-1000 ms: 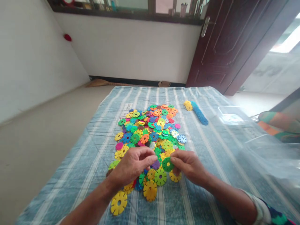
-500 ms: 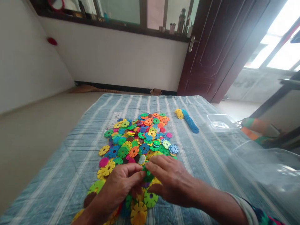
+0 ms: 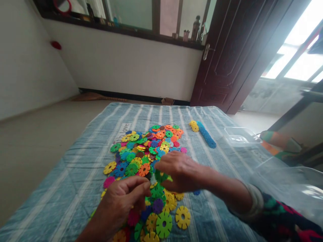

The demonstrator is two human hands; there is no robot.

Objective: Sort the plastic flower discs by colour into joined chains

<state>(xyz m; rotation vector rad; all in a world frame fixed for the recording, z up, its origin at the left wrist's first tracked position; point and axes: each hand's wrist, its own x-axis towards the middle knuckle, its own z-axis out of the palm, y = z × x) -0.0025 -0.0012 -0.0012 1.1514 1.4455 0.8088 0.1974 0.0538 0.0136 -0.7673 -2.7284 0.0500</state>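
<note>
A loose pile of colourful notched plastic discs (image 3: pixel 132 169) lies on the striped cloth. My left hand (image 3: pixel 123 198) hovers over the pile's near left part, thumb and index finger pressed together; whatever they pinch is hidden. To its right, my right hand (image 3: pixel 183 171) reaches over the pile with curled fingers. A green notched disc (image 3: pixel 161 176) shows between its fingers and thumb. Below the hands lie a purple disc (image 3: pixel 157 206), a lime green disc (image 3: pixel 164 224) and a yellow disc (image 3: pixel 183 217).
On the cloth (image 3: pixel 83 174) at the far right, a joined blue strip of discs (image 3: pixel 207 135) lies with yellow discs (image 3: pixel 194 126) at its end. A clear plastic tray (image 3: pixel 242 137) and a larger clear container (image 3: pixel 297 188) stand along the right side.
My hands have moved apart. The right one has lifted and curled its fingers; the left has drawn slightly left and down. More discs show between and below them.
</note>
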